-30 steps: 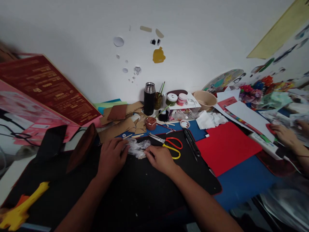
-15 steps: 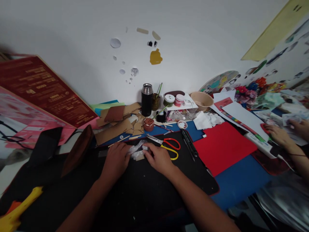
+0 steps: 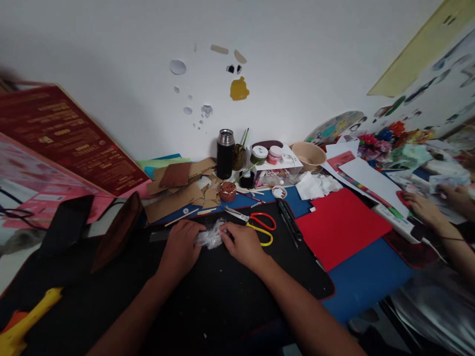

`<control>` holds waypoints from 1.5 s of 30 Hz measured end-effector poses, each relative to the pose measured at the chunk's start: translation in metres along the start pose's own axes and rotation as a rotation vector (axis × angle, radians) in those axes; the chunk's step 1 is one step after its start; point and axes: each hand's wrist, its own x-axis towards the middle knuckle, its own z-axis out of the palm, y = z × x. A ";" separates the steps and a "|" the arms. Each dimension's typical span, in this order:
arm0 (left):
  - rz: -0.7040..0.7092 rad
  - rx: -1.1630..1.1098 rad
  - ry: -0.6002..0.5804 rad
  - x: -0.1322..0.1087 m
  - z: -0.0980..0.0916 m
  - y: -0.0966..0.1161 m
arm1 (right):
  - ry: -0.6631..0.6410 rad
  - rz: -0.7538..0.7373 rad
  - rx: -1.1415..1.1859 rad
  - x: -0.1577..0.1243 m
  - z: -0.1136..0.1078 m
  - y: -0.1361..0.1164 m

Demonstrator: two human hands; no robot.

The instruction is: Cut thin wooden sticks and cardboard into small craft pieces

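Crumpled clear plastic wrap (image 3: 211, 236) lies on the black mat (image 3: 222, 296) between my two hands. My left hand (image 3: 182, 245) grips its left side with bent fingers. On the opposite side, my right hand (image 3: 243, 243) pinches the plastic between thumb and fingers. Whatever the folds may enclose cannot be made out. Just beyond my right hand rest scissors (image 3: 256, 222) with one red and one yellow handle loop, blades pointing left. A black utility knife (image 3: 290, 222) is to the right of them.
Behind the mat are cardboard scraps (image 3: 174, 202), a reddish-brown paint jar (image 3: 227, 192), a black flask (image 3: 225, 155) and a beige bowl (image 3: 308, 155). Red paper (image 3: 343, 227) lies at right. Farther right, another person's hand (image 3: 423, 210) holds a red object. A brown leaf-shaped piece (image 3: 118, 230) is at left.
The plastic between my hands has been gathered over; the tan piece and dark spot seen in it before no longer show. Both hands remain in nearly the same place.
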 end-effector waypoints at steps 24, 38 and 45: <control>-0.148 -0.385 0.071 -0.004 -0.001 0.006 | 0.080 0.034 0.250 -0.002 0.001 0.004; 0.100 -0.616 -0.033 -0.001 -0.010 0.026 | -0.024 -0.030 0.102 -0.001 -0.003 -0.001; -0.115 -0.591 0.214 0.001 -0.018 0.017 | 0.084 0.080 0.313 0.001 0.002 0.011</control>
